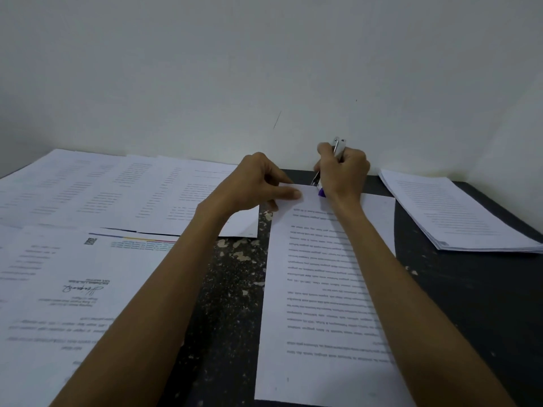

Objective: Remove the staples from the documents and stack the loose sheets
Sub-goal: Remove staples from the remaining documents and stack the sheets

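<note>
Left hand (258, 183) pinches document (323, 289) corner, right hand (343, 171) grips tool (338, 148).

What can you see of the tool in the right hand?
The tool looks like a small stapler: silvery metal body, purple part at the lower end. The right hand grips it, hiding its middle. It stands steeply tilted, lower end at the far corner of the centre document, which the left hand pinches.

A dark, chipped table (235, 289) carries spread sheets (88, 195) leftward, one document (317, 289) centrally, a stack (458, 212) rightward.
</note>
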